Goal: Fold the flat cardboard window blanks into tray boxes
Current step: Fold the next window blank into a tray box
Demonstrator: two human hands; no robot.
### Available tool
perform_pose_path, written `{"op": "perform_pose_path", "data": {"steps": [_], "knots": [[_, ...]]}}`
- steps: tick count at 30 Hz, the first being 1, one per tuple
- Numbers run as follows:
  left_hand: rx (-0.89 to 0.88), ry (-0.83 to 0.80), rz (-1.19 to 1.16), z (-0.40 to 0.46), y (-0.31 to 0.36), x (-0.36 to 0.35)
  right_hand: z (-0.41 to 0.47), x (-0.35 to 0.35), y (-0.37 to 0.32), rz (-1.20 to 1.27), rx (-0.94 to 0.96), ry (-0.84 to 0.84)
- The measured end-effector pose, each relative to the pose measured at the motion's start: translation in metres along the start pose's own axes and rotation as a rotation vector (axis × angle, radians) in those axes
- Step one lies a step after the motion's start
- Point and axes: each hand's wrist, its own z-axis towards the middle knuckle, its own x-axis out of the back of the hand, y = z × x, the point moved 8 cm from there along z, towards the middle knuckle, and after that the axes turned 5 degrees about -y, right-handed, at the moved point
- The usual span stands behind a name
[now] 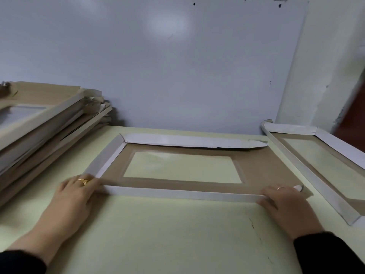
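**Raising the near flap of the window blank**

Pale blue wall (177,66) behind, pale green table (167,234) below, and my work lies between them.

At far left a stack (45,123) of cardboard pieces leans against the wall; whether they are folded or flat I cannot tell.

Next, my left hand (76,196) rests on the left near corner of the blank (183,184), fingers curled over the end of the near flap (177,194) and pressing it. That grip is loosely closed on the flap, not clenched.

The blank lies flat in the middle of the table, brown side up, its clear window (181,167) showing the table through it. Left flap (106,159) and far flap (187,140) are already turned up, white faces showing; the right side is not yet raised.

My right hand (286,206) holds the other end of the near flap, fingers bent over its edge.

To do this well, I judge both hands should lift together along the crease so the strip stands straight, then tuck the corner tabs.

At right, a folded tray (325,175) sits just beside the blank. It holds nothing; the blank holds nothing either.
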Motion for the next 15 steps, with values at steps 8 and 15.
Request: {"op": "perform_pose_path", "data": {"steps": [8, 15], "knots": [[-0.445, -0.002, -0.170, -0.020, 0.153, -0.002, -0.019, -0.004, -0.124, -0.015, 0.259, -0.020], [-0.432, -0.013, -0.201, -0.012, 0.150, -0.007, -0.032, 0.018, -0.117, 0.137, 0.509, -0.002]]}}
